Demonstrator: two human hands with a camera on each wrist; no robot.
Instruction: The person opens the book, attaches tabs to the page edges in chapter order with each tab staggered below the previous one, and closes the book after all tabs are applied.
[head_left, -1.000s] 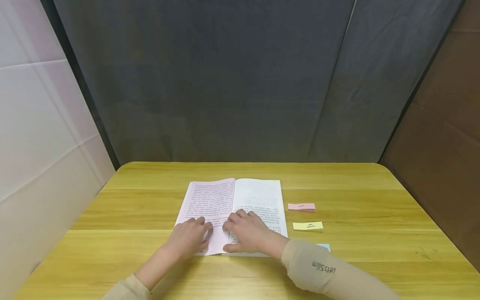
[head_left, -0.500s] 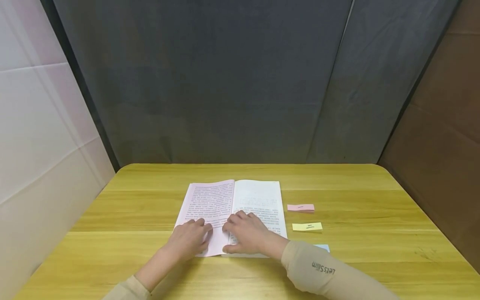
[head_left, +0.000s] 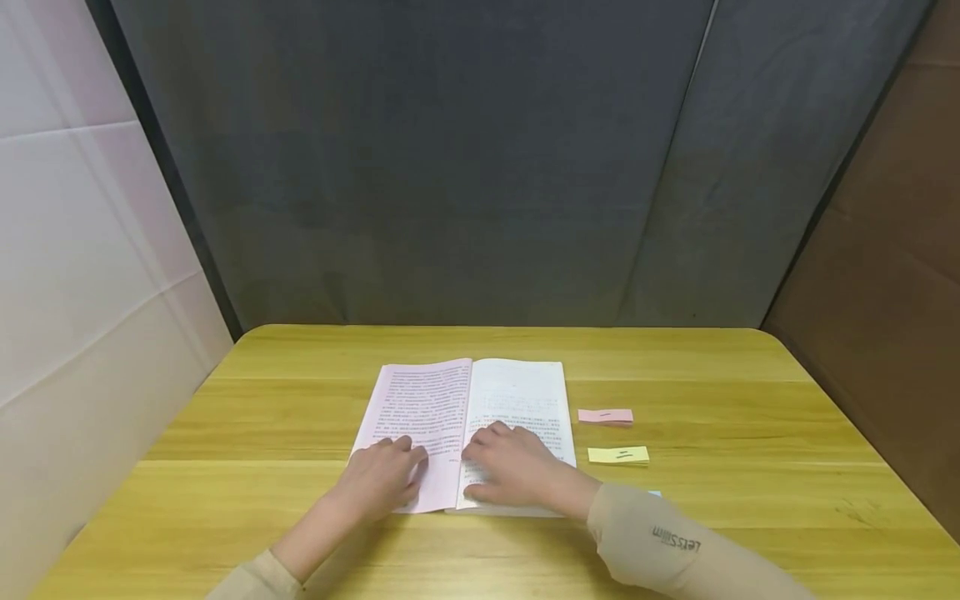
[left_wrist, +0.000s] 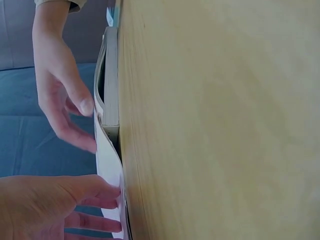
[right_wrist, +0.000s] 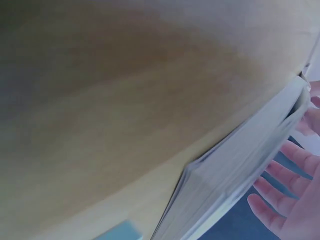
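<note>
An open book (head_left: 517, 392) lies on the table, its left page pinkish and its right page white, both printed with lines of text. My left hand (head_left: 381, 477) rests on the lower part of the pink page (head_left: 423, 400), its fingertips down on the paper in the left wrist view. Beside the spine, my right hand (head_left: 517, 471) lies over the lower white page with its fingers spread. The right wrist view shows the thick page block (right_wrist: 225, 170) edge-on, next to the fingers of the right hand (right_wrist: 305, 210).
Right of the book lie a pink paper strip (head_left: 605, 417) with one stroke and a yellow strip (head_left: 618, 456) with two. A blue strip (head_left: 656, 493) is mostly hidden behind the right sleeve (head_left: 645, 533). A dark curtain (head_left: 450, 167) hangs beyond the wooden table (head_left: 750, 433).
My right hand has slid slightly to the right, from the spine onto the white page, and its sleeve now covers more of the blue strip. My left hand stays on the pink page.
</note>
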